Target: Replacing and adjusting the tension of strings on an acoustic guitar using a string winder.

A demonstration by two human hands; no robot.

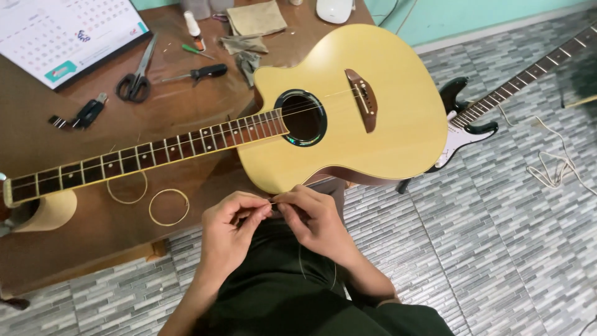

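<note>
A pale yellow acoustic guitar (373, 112) lies on the brown table (93, 230), its neck (143, 155) running left and its body hanging over the table's right edge. Just below the body, over my lap, my left hand (231, 233) and my right hand (317, 221) pinch a thin guitar string (273, 200) between their fingertips. The string loops down over my dark trousers. Two coiled strings (168, 207) rest on the table to the left of my hands.
Scissors (137, 78), a black-handled screwdriver (202, 73), a small cutter (87, 114), cloths (252, 28) and a desk calendar (62, 37) lie on the far part of the table. An electric guitar (491, 112) and a light cord (553, 168) sit on the tiled floor at right.
</note>
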